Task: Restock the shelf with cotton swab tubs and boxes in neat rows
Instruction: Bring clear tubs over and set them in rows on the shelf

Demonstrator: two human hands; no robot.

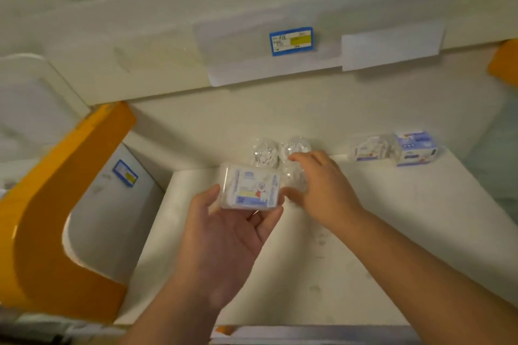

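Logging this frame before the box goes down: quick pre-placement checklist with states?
1. Left hand holds the cotton swab box: ok.
2. Right hand on a clear round tub, grip closed: cannot tell.
3. Bare shelf beside the tubs: ok.
4. Two round tubs at the back, side by side: ok.
5. Boxes at right in a row: ok.
6. Box label text readable: not ok, blurred.

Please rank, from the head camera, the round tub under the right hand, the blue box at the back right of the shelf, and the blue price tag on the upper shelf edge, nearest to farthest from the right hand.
1. Round tub, under the right hand.
2. Blue box, back right.
3. Price tag, upper shelf edge.
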